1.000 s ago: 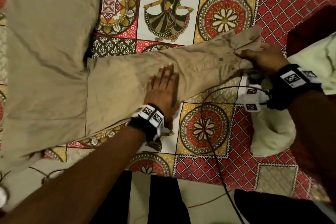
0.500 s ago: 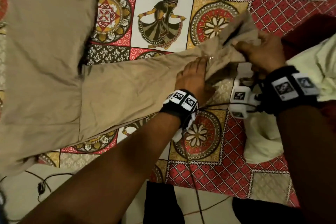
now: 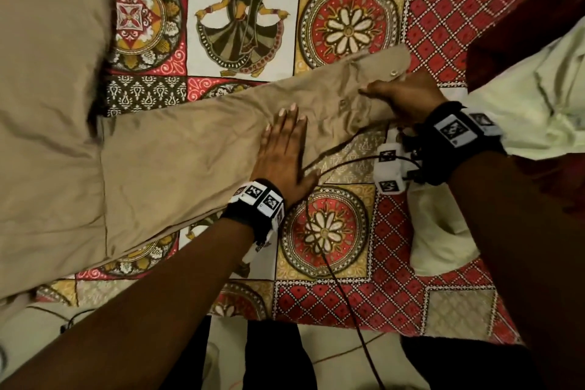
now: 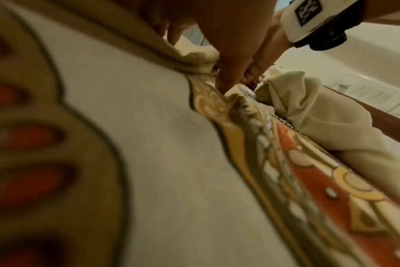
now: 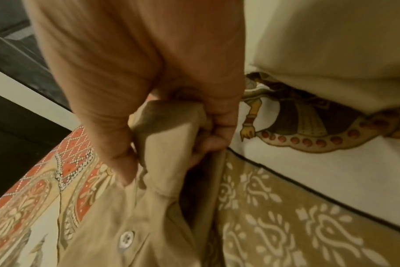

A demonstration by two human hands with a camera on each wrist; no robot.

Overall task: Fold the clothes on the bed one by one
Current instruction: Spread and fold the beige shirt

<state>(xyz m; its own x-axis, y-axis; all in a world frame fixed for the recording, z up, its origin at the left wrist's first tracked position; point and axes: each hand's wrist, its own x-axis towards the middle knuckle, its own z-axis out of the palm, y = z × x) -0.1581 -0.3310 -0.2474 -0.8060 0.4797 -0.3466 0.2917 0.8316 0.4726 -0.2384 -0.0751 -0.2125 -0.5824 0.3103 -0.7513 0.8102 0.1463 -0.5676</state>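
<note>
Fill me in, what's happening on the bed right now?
A person is folding a tan shirt spread on the patterned bedspread. The left hand presses flat on the sleeve, while the right hand pinches the buttoned cuff. A pale green garment lies to the right, unfolded.
</note>
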